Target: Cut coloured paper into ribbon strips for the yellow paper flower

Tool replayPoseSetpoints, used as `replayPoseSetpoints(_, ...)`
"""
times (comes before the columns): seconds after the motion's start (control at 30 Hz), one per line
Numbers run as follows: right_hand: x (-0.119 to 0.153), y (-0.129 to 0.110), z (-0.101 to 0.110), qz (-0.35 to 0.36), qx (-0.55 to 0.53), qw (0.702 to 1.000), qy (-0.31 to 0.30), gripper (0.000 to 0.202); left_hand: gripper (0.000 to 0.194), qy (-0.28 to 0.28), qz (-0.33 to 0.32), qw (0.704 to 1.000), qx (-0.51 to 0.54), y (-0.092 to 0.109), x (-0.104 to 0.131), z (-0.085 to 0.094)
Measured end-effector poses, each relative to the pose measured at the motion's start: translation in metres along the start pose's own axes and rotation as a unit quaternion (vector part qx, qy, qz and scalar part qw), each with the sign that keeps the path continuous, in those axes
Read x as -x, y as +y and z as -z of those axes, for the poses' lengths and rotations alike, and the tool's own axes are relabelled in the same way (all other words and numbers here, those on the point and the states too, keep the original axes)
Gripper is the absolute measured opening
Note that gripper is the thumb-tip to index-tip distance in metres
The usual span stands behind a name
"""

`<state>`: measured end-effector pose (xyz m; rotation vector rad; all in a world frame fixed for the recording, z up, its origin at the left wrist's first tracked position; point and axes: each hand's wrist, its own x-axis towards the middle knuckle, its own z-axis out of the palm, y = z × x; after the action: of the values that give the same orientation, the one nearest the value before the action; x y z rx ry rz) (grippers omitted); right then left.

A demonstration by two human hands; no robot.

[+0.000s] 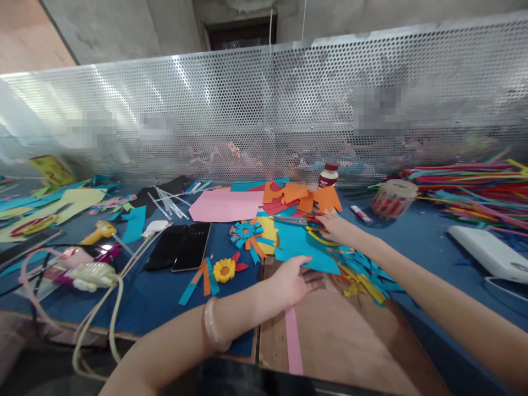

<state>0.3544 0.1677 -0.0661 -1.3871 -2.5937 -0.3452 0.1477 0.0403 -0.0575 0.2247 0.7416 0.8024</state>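
My right hand reaches to the back of the work area, its fingers on the handles of a pair of scissors whose blades point left. Beneath lies a blue paper sheet. At that sheet's near edge is my left hand, with thumb and fingers apart. A pink paper strip runs from under this hand towards me over a brown wooden board. To the left lie a blue and orange paper flower and a yellow paper flower.
Orange paper pieces and a pink sheet lie behind. Two phones, a yellow glue gun and cables are left. Blue paper scraps, a tape roll, a bottle and a white power bank are right.
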Motion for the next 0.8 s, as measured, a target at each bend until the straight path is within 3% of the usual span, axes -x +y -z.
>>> replayPoseSetpoints(0.47,-0.003,0.011,-0.008,0.009,0.023,0.999,-0.025,0.053,0.013,-0.037,-0.002,0.999,-0.033,-0.002,0.003,0.004)
replayPoseSetpoints(0.8,0.002,0.003,0.005,-0.003,0.018,0.999,0.035,0.051,0.020,-0.036,0.008,0.998,-0.041,-0.001,0.005,0.001)
